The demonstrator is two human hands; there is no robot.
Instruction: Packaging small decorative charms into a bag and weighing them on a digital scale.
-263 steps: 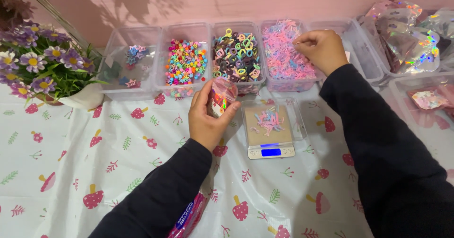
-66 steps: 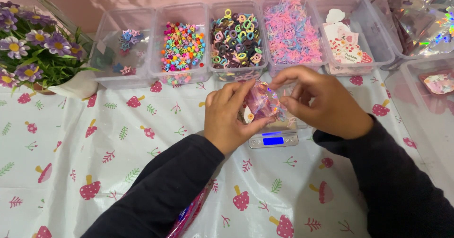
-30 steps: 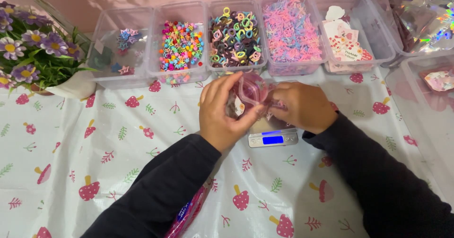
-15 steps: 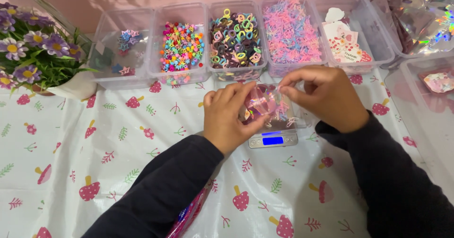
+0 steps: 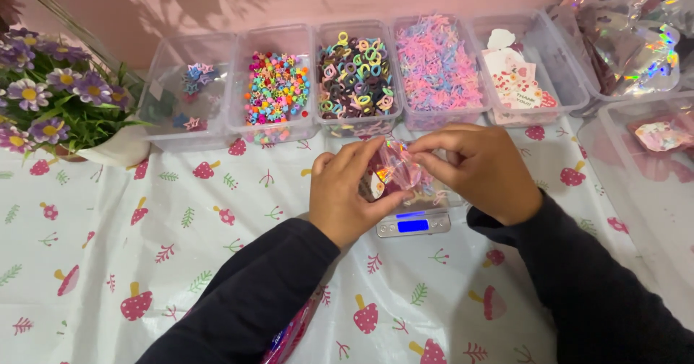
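Your left hand (image 5: 347, 198) and right hand (image 5: 481, 172) both pinch a small shiny pouch (image 5: 394, 172) with the fingers, just above the pocket scale (image 5: 413, 224) on the worktop (image 5: 181, 263); its contents seem pinkish.

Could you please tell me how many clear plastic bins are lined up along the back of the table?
5 in the row: star clips bin, colourful beads bin, hair ties bin, pink pieces bin, cards bin. Another container sits at the right edge, partly cropped; more may be hidden.

left hand (image 5: 347, 198) – bare | right hand (image 5: 481, 169) – bare | sleeves – long, dark, to wrists
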